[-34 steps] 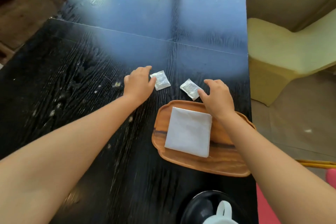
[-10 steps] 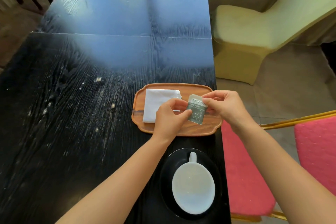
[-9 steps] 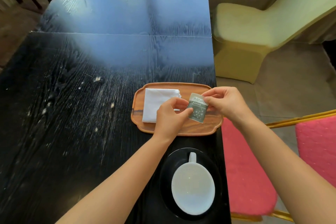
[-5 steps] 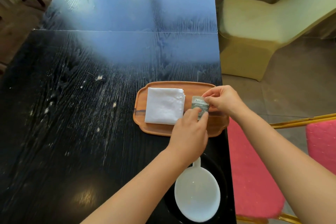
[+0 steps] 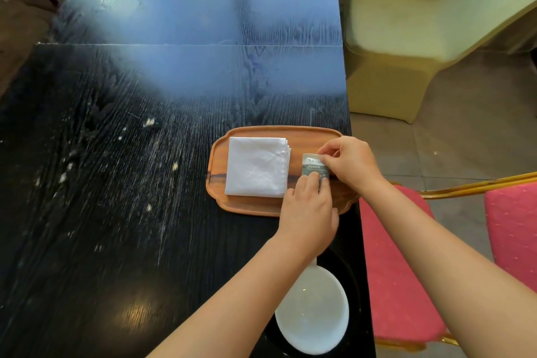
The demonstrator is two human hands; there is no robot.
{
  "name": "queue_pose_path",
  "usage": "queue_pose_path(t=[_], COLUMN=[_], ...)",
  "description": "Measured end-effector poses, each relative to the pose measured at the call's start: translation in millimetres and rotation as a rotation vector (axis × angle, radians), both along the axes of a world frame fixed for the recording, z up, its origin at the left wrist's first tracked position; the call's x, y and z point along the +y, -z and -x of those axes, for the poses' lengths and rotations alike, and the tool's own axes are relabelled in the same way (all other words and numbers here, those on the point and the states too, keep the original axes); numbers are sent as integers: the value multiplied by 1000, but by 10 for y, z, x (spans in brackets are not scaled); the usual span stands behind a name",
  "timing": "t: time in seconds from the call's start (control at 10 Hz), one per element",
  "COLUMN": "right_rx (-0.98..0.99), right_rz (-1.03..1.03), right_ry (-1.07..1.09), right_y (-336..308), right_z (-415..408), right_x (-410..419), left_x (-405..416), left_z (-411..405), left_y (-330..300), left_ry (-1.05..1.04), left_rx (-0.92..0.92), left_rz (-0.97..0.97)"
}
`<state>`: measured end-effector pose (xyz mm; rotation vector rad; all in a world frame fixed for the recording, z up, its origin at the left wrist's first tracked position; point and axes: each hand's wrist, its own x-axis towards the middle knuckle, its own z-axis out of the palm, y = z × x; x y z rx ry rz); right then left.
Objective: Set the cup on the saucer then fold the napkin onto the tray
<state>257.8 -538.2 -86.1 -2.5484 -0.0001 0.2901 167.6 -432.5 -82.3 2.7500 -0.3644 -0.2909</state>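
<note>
A folded white napkin (image 5: 257,167) lies on the left half of a wooden tray (image 5: 250,208) near the table's right edge. A small grey-green packet (image 5: 313,165) rests low over the tray's right half. My right hand (image 5: 350,164) pinches its top edge and my left hand (image 5: 308,213) presses fingertips on its lower end. A white cup (image 5: 313,311) stands on a black saucer (image 5: 350,273) close to me, its handle hidden under my left wrist.
The black table (image 5: 130,183) carries pale crumbs and smears on its left part. A pink-seated chair (image 5: 398,264) stands right of the table edge, a second pink seat (image 5: 511,229) further right, and a yellow-covered chair (image 5: 401,46) beyond.
Both hands picked up the packets from the table, brought one together over the tray, and lowered it onto the tray's right half beside the napkin. The view tilted toward the cup and saucer.
</note>
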Motion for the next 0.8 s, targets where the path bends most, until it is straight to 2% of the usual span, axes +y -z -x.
queue_pose_path(t=[0.4,0.6,0.7,0.8], right_rx=[-58,-64,-70,42], right_rz=[23,60,109,180], right_ry=[8,-60,-95,-165], right_y=[-95,-528,-919,-1301], right_z=[147,290,326,379], right_x=[-38,131,336,591], left_x=[99,507,852,1256], left_z=[-32,-185,-289,-370], left_y=[-140,-521,-771,-1038], left_ry=[12,-24,-2,0], left_rx=[-68,-64,95,226], left_rz=[38,13,-22,-52])
